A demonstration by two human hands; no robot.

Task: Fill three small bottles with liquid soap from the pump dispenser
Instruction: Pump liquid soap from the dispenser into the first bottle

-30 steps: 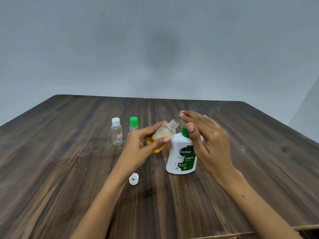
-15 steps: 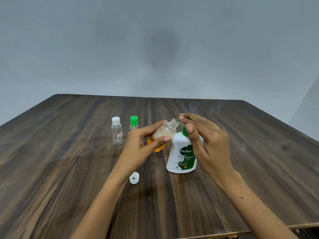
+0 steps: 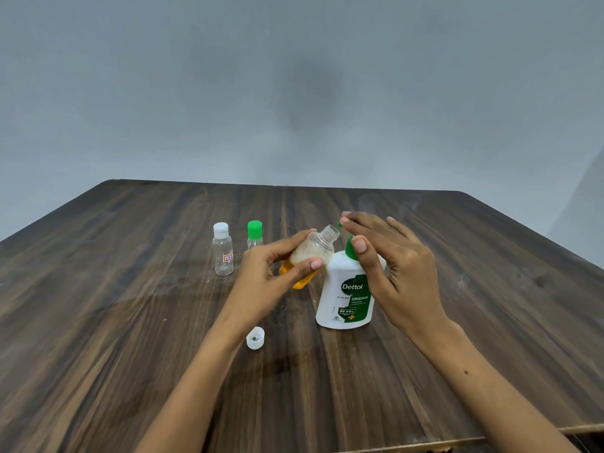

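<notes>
Lying nearest on the dark wooden table (image 3: 490,322) is a loose white cap (image 3: 255,337), open side up, just near of the left forearm. Beyond it and to the right stands the white soap dispenser (image 3: 344,297), upright, label facing us, green pump on top. The right hand (image 3: 397,269) is draped over that pump from the right: fingers laid nearly straight across the pump head, thumb down against the green collar, palm wrapping the dispenser's right shoulder. Whether the pump is being pressed down I cannot tell.

Left of the dispenser, the left hand (image 3: 271,273) grips a small clear bottle (image 3: 310,253), thumb on the near side and fingers curled round the far side. The bottle is tilted, its uncapped neck pointing up and to the right, right by the green spout tip that peeks out under the right fingertips. There is amber soap in its lower part and pale foam above that. Its body sits just beside the dispenser's shoulder; touching or not, I cannot tell.

Farther back and to the left stand two more small bottles, upright and capped: the green-capped bottle (image 3: 254,235), partly hidden behind the left hand, and left of it the white-capped bottle (image 3: 223,250) with a small label, clear all the way down.
</notes>
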